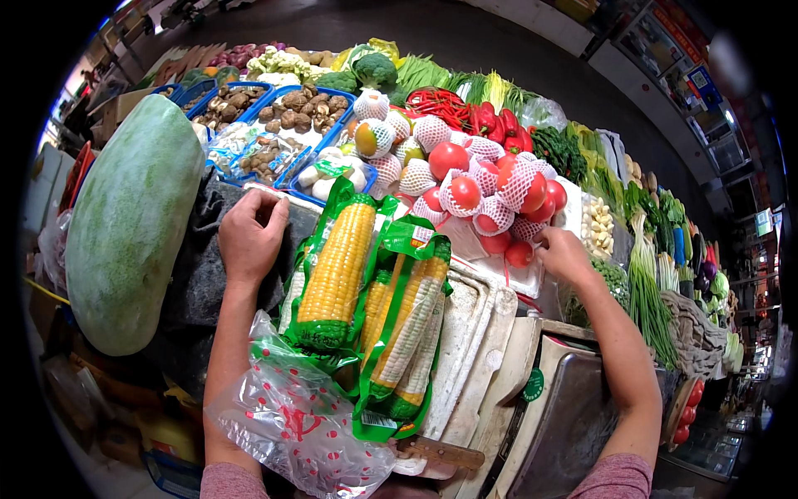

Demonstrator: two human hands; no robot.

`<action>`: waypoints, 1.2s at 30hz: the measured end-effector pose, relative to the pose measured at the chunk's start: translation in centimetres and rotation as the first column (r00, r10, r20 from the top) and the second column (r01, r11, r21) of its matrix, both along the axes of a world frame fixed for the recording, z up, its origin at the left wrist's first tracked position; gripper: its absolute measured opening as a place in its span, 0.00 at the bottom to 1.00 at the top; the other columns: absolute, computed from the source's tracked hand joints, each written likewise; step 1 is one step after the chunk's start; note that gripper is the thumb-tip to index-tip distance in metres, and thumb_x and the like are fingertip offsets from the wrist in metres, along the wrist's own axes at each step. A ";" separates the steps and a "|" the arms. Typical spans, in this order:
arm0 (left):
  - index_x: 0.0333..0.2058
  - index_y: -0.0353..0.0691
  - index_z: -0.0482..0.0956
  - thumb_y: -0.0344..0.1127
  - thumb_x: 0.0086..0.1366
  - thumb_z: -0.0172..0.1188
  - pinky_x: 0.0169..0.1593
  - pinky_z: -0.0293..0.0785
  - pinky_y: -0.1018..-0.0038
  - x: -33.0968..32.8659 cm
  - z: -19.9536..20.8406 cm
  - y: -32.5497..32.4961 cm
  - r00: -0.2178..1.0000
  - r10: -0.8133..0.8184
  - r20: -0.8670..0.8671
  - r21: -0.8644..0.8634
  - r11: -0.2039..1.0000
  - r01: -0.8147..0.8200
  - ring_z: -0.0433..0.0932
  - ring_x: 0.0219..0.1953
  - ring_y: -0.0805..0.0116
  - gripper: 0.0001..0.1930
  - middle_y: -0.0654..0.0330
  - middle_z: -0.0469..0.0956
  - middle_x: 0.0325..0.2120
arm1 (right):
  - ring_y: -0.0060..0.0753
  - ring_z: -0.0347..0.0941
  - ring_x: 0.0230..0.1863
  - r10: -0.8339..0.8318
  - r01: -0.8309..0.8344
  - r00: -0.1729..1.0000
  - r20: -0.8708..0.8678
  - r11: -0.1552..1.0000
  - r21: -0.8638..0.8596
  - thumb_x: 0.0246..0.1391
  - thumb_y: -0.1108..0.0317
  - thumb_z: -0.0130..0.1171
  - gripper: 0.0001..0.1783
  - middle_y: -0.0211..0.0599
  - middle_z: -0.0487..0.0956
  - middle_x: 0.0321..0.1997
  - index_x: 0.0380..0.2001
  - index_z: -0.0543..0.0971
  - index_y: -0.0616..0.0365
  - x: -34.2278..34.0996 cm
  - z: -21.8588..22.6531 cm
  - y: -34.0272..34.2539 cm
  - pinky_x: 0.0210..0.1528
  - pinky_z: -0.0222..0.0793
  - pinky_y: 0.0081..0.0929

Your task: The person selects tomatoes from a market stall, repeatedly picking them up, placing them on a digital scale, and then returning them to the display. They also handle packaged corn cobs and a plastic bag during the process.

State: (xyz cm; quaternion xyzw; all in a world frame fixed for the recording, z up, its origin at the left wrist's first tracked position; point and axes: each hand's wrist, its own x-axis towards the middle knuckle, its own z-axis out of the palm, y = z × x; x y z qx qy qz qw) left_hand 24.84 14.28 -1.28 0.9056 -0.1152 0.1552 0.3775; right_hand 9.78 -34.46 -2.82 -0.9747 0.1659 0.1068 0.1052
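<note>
My left hand point(253, 234) is closed, its fingers curled at the left end of a white foam edge in front of the mushroom trays. What they grip, if anything, is hidden. My right hand point(567, 254) is closed beside a red tomato point(519, 254) at the right of the display; its fingertips are partly hidden. Between my arms lie green-trimmed packs of yellow corn point(339, 266) and mixed yellow and white corn point(407, 324). A clear plastic bag with red dots point(303, 412) lies against the packs, over my left forearm.
A large pale-green winter melon point(133, 224) stands at the left. Beyond the corn are blue trays of mushrooms point(303, 108), net-wrapped tomatoes point(465, 193), red chillies point(439, 106) and broccoli point(374, 71). A wooden-handled knife point(440, 453) and a dark metal-topped scale point(561, 424) are near me.
</note>
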 end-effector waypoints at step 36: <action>0.31 0.38 0.83 0.38 0.66 0.70 0.32 0.76 0.69 0.0 0.0 -0.2 1.000 -0.007 0.001 0.001 1.000 0.007 0.82 0.25 0.66 0.10 0.58 0.83 0.25 | 0.45 0.85 0.39 -0.164 0.183 0.983 -0.087 0.934 0.308 0.40 0.53 0.74 0.32 0.53 0.86 0.38 0.44 0.83 0.67 4.7 -3.1 5.0 0.44 0.80 0.39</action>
